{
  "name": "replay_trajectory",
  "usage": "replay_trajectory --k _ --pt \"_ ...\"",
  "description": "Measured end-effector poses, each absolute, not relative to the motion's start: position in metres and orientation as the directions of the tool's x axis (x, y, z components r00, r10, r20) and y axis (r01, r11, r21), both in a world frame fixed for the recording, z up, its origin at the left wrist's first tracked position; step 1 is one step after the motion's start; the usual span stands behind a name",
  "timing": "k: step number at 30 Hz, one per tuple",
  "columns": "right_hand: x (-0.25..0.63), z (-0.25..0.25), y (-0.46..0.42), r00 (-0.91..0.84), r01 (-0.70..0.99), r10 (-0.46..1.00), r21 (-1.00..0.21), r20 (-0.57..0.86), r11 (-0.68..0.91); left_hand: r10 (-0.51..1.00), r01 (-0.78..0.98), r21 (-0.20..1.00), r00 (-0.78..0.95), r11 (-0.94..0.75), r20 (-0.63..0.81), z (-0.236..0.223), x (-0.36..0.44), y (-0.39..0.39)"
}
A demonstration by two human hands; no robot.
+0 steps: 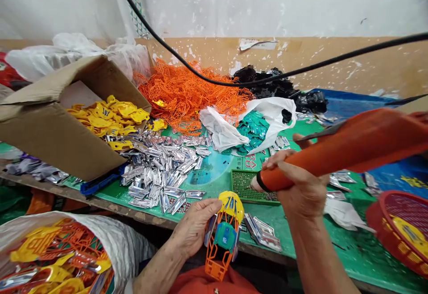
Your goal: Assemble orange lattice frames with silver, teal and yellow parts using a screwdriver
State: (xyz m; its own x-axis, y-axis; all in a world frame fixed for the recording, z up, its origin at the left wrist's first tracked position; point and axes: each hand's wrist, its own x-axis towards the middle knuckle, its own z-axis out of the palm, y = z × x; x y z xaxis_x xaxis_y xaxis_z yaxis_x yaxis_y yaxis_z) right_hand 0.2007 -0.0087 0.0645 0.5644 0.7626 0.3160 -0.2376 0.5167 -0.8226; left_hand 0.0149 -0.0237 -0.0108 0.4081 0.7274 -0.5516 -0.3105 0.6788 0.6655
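My left hand (197,220) is closed on a plastic toy car body with a yellow front (231,205), a teal middle piece (225,236) and an orange frame (217,268). It is held at the table's front edge. My right hand (301,180) is wrapped round an orange power screwdriver (321,156), its nose pointing left and down. The screwdriver's tip is over a shallow green tray (236,182) that holds small metal bits, probably screws. Whether the tip touches them I cannot tell. Shiny silver parts (262,231) lie between my hands.
Silver parts (167,165) lie heaped beside a cardboard box (67,138) of yellow parts (113,113). Behind are orange frames (187,89), black parts (277,84) and a white bag (217,129) of teal pieces. A filled sack (123,240) stands front left, a red basket (377,218) right. A black cable (160,40) hangs across.
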Motion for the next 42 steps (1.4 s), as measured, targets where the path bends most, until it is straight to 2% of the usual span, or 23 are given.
replay_trajectory --k 7,15,37,42 --pt "0.178 0.077 -0.032 0.388 -0.374 0.858 -0.793 0.337 0.481 0.743 -0.339 0.672 0.437 0.658 -0.507 -0.01 0.018 -0.023" --pt "0.167 0.07 -0.03 0.356 -0.428 0.891 -0.799 0.281 0.423 0.755 -0.341 0.681 0.406 0.648 -0.515 -0.013 0.018 -0.023" --pt "0.16 0.055 -0.031 0.367 -0.386 0.893 -0.832 0.259 0.4 0.765 -0.347 0.685 0.358 0.641 -0.535 -0.015 0.022 -0.028" --pt "0.158 0.044 -0.036 0.333 -0.304 0.898 -0.869 0.288 0.392 0.761 -0.368 0.667 0.34 0.648 -0.552 -0.011 0.024 -0.028"
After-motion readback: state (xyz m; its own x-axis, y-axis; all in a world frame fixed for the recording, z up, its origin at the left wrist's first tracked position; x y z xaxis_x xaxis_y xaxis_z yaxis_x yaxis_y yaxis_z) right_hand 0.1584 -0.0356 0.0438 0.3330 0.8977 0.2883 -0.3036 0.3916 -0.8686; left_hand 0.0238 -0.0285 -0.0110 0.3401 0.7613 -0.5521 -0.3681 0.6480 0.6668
